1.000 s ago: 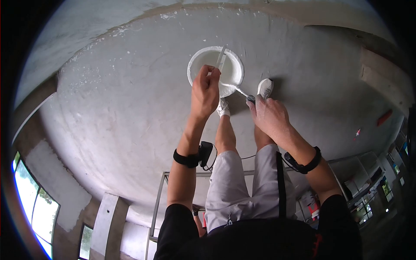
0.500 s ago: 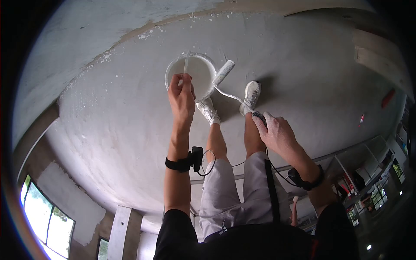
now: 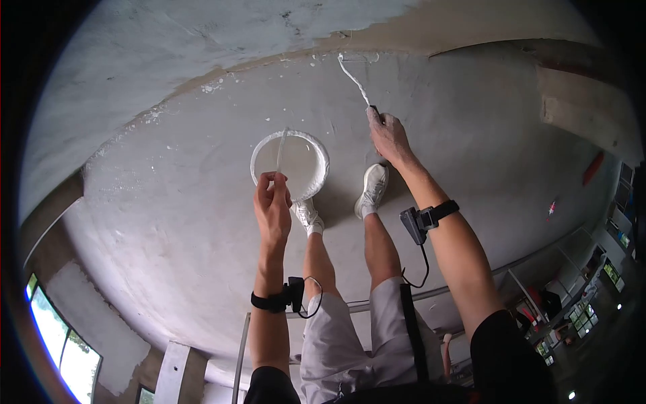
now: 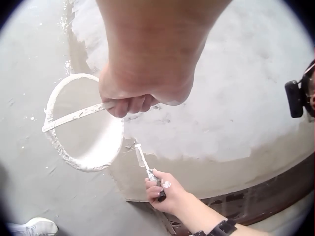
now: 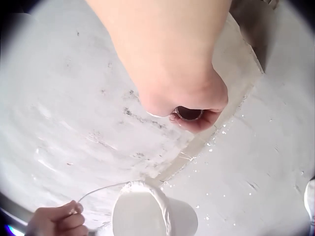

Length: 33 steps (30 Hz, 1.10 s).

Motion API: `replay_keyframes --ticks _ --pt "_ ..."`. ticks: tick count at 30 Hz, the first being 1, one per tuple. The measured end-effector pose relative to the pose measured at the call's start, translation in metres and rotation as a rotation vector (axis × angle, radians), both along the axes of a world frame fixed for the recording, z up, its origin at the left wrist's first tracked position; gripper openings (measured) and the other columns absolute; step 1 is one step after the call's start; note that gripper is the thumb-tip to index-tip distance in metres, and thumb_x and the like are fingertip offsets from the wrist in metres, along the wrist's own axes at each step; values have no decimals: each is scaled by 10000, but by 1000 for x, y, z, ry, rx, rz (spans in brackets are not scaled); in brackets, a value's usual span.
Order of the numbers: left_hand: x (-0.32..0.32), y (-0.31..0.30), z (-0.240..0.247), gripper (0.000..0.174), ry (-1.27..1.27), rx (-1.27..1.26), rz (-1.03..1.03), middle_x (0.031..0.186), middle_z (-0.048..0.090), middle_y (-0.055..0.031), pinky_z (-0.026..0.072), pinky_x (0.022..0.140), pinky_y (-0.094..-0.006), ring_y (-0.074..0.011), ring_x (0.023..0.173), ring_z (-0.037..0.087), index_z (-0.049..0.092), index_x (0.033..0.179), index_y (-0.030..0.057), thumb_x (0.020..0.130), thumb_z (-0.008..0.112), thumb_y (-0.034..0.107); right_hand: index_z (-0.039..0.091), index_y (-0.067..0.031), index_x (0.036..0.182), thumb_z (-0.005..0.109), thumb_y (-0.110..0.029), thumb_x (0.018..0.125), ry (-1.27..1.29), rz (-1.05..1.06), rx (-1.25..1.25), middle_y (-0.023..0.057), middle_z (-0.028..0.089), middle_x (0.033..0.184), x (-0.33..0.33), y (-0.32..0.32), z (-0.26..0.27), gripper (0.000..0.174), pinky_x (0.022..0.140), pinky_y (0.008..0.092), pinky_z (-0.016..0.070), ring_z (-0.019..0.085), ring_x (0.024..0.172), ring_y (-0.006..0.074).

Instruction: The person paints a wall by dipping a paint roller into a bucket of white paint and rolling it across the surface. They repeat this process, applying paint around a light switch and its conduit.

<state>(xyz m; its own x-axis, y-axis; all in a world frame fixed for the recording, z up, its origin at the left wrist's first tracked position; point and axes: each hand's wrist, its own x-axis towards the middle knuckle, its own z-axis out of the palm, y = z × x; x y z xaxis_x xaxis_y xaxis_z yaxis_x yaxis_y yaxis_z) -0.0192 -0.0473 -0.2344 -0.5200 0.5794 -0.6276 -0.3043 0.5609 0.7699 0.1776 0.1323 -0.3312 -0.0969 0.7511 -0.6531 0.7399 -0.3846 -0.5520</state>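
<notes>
My left hand (image 3: 272, 210) grips the white, paint-crusted bail handle (image 3: 281, 153) of a bucket. The round white bucket (image 3: 324, 170) hangs below that hand, its rim thick with paint and pale liquid inside. Stretched forward, my right hand (image 3: 390, 138) holds a paint roller by its dark grip, and paint coats its bent rod (image 3: 354, 82). The roller's far end overlaps the base of the wall in the head view. From the left wrist view, the paint roller (image 4: 141, 156) appears beyond the bucket. The right wrist view shows the grip's round butt end (image 5: 189, 113) within the fingers.
Ahead stands a wall (image 3: 222, 40) with patchy white coating and a bare brownish strip along its bottom. White drips (image 3: 212, 86) spot the grey floor (image 3: 182, 182) beside it. My shoes (image 3: 372, 188) are just behind the bucket. Metal rails (image 3: 494, 271) and another person's arm (image 3: 447, 353) show behind me.
The roller has come up out of the bucket and swung forward and right toward the wall as my right arm extended. The bucket, still in my left hand, sits lower in the head view.
</notes>
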Motion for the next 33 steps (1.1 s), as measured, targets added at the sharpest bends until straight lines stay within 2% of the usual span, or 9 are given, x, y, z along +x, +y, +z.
replay_keyframes --ticks 1,4,6,9,16,22,26,28,33 --pt "1 -2 -3 225 -8 4 12 563 358 58 223 481 -237 -39 512 265 532 905 43 1010 523 241 617 39 884 444 -451 976 -8 12 4 273 642 823 -4 10 -16 528 780 512 477 615 859 475" --pt "-2 -13 -10 227 -21 -11 -1 564 357 58 223 480 -236 -38 514 266 530 905 45 1012 518 245 637 40 863 426 -475 970 -141 538 502 287 653 854 -19 37 -55 566 814 515 482 617 890 480" --pt "-5 -22 -17 226 -17 -47 -11 569 361 57 224 482 -234 -35 519 270 531 906 48 1014 515 247 641 52 858 411 -480 968 -69 143 302 308 650 886 -36 50 -70 590 829 508 487 621 912 476" --pt "-6 -36 -27 222 -10 -79 -2 572 362 54 222 481 -233 -33 520 274 531 905 47 1016 509 238 638 62 860 407 -471 969 -25 -6 102 313 649 886 -46 63 -81 592 831 504 489 625 922 470" --pt "-16 -55 -40 218 20 -181 -17 572 404 29 292 509 -246 -50 553 350 534 912 33 1009 498 225 633 60 872 412 -482 963 -129 33 93 325 642 933 -56 64 -107 592 830 501 490 620 938 474" --pt "-22 -55 -44 226 66 -208 -50 578 409 24 287 516 -245 -55 562 338 537 917 26 1005 500 232 603 64 860 415 -458 983 -165 161 411 306 643 873 -46 49 -127 569 777 498 493 626 887 469" --pt "-26 -50 -39 233 78 -233 -81 589 437 9 296 521 -254 -65 569 346 540 934 15 1004 501 233 600 57 817 428 -453 988 -127 148 423 289 632 783 -37 46 -104 565 738 503 481 626 807 463" --pt "-25 -51 -42 237 107 -205 -107 601 468 -15 318 531 -273 -80 575 363 542 949 5 1002 504 233 598 65 802 433 -452 989 -24 -67 227 292 623 767 -36 48 -80 574 723 507 470 619 790 463" --pt "-24 -41 -39 233 111 -202 -170 605 484 -48 340 545 -295 -101 581 383 539 955 -4 1000 505 222 565 47 765 456 -419 993 34 -109 178 193 548 644 -29 50 -11 530 623 417 444 538 605 305"
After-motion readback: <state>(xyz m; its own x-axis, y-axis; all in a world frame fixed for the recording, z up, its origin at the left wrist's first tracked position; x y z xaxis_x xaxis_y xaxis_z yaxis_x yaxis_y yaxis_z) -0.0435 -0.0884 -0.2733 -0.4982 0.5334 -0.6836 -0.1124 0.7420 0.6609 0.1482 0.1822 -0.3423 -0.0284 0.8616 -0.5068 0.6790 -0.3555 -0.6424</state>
